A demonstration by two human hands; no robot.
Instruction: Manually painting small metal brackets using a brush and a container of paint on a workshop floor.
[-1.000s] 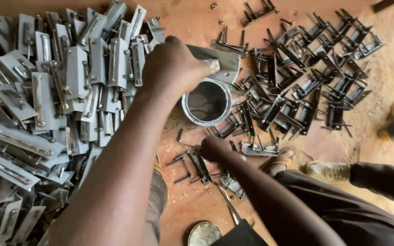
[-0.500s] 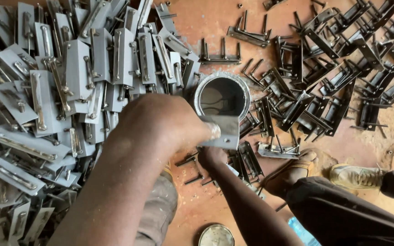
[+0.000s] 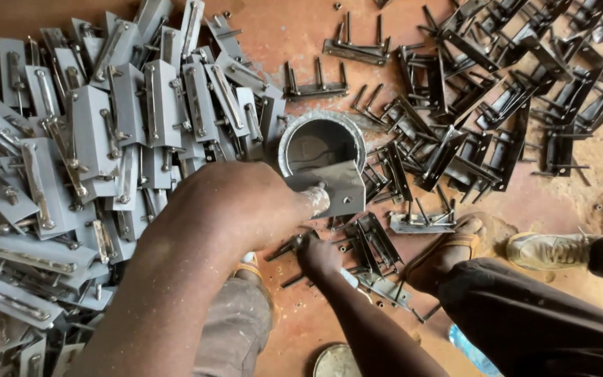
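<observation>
Head view here: the left hand [image 3: 246, 209] has its grip closed on a flat grey metal plate [image 3: 333, 188], pinched at the plate's near edge. Just past that grip sits an open round tin [image 3: 321, 143] on the dirt floor [image 3: 287, 42]. The right hand [image 3: 319, 255] is lower down, fingers on small bolts [image 3: 294, 244]; can't tell how tight that grip is. Left of the grip lies a pile of finished latches [image 3: 71, 174].
</observation>
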